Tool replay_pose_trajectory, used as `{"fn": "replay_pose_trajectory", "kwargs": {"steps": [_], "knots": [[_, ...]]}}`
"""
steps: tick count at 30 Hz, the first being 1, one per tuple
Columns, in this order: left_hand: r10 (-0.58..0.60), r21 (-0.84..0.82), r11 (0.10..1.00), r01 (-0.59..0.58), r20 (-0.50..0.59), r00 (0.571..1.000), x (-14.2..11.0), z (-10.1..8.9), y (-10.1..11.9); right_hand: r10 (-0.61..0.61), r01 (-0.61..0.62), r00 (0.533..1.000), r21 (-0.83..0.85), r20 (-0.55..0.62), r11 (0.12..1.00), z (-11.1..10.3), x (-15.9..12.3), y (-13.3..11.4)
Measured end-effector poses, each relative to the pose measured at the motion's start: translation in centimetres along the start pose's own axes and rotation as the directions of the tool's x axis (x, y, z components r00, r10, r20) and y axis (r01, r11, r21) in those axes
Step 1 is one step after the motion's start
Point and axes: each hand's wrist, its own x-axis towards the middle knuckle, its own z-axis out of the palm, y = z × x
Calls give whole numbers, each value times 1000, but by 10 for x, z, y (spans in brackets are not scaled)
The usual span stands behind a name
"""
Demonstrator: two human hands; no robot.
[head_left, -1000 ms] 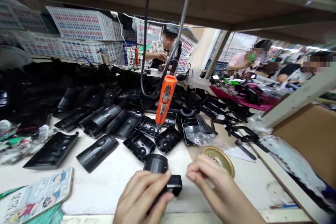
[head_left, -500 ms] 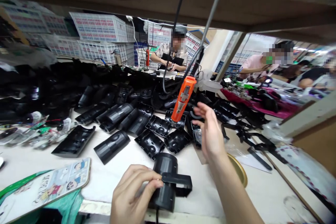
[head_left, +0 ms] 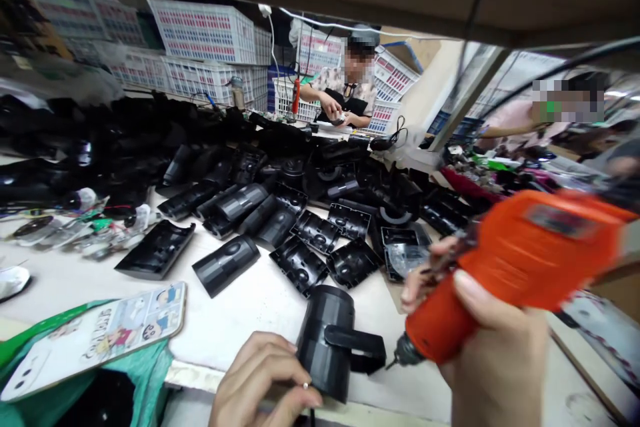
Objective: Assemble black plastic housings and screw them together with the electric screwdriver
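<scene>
My right hand (head_left: 495,340) is wrapped round an orange electric screwdriver (head_left: 525,267). Its bit tip points down and left, close to the black bracket (head_left: 363,345) of a cylindrical black housing (head_left: 323,330). The housing lies near the table's front edge, with a dark cable below it. Beside its lower left side, my left hand (head_left: 263,380) pinches a tiny, shiny screw (head_left: 305,385) between thumb and forefinger. Whether those fingers also touch the housing is hard to tell.
Several curved black shells (head_left: 227,263) cover the table's middle. A phone in a cartoon case (head_left: 97,343) lies on a green bag (head_left: 150,373) at left. Small wired parts (head_left: 95,230) sit behind it. Across the table, a person (head_left: 347,87) works before white crates (head_left: 205,33).
The hanging screwdriver is now in my right hand, brought down and toward me beside the housing. My left hand has shifted slightly lower along the housing. The view has turned a little.
</scene>
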Motion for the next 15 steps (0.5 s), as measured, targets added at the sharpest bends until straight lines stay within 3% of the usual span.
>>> {"fn": "replay_pose_trajectory", "kwargs": {"steps": [3, 7, 11, 15], "knots": [[58, 55, 997, -60, 39, 998, 2, 2, 1, -41, 32, 996, 127, 74, 991, 7, -19, -14], [178, 125, 974, -190, 101, 979, 6, 3, 4, -94, 64, 980, 169, 178, 984, 15, -32, -17], [181, 150, 968, -199, 131, 975, 7, 0, 6, -72, 34, 936, 113, 346, 993, 13, -36, -15], [184, 159, 966, -206, 145, 972, 6, -3, 3, -91, 19, 924, 193, 372, 981, 16, -36, -18]]}}
